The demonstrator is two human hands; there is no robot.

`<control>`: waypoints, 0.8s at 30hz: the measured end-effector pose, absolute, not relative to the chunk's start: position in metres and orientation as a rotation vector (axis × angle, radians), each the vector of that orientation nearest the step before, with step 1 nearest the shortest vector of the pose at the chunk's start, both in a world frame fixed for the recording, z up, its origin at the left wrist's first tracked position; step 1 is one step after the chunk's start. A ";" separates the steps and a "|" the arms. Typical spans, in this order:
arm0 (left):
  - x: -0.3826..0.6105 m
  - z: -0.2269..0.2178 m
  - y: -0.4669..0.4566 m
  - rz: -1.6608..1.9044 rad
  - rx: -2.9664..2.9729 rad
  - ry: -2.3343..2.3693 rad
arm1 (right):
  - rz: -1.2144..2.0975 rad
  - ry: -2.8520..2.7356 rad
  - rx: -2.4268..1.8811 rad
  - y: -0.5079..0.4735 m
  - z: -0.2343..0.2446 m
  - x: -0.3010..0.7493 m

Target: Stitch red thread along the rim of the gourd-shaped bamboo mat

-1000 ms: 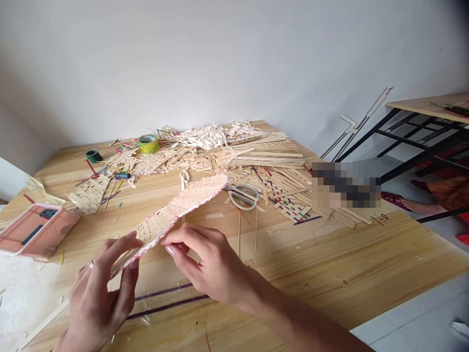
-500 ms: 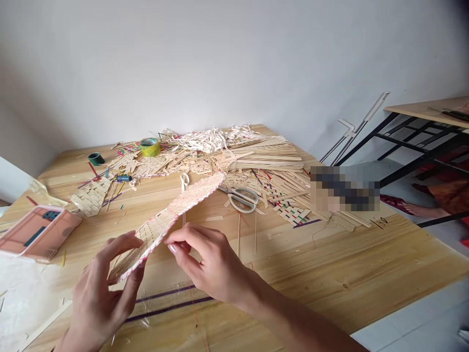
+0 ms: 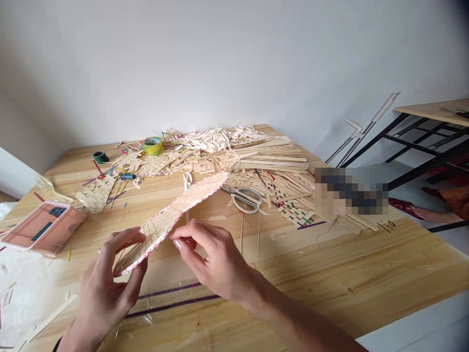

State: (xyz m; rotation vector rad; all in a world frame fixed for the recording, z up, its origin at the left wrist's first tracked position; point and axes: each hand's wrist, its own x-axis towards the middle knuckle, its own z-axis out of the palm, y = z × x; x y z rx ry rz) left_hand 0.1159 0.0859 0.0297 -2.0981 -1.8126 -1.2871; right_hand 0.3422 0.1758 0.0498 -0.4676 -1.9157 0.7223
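- Hands share one long woven strip panel [image 3: 172,215] edged in pink thread, lifted off the wooden table [image 3: 330,264] and slanting toward 1 o'clock.
- Left hand [image 3: 106,288] grasps the panel's near end, thumb on top and fingers underneath.
- Right hand [image 3: 216,259] pinches the panel's edge midway, thumb and forefinger closed on it.
- Scissors [image 3: 245,198] lie just past the panel's far tip, at 2 o'clock from the right hand.
- Heap of pale strips [image 3: 234,151] covers the far table at 12 o'clock; yellow-green tape roll [image 3: 153,145] sits at 11 o'clock, pink phone [image 3: 42,227] at 9 o'clock.
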 end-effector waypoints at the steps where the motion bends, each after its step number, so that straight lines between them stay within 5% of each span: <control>1: 0.116 0.029 0.087 -1.298 -2.104 -1.829 | 0.716 -1.913 -0.477 0.176 0.050 0.342; 15: 0.113 0.039 0.104 -1.385 -2.143 -2.081 | 0.771 -1.800 -0.597 0.177 0.061 0.350; 24: 0.091 0.033 0.113 -1.660 -1.588 -2.219 | 0.854 -1.784 -0.611 0.183 0.054 0.348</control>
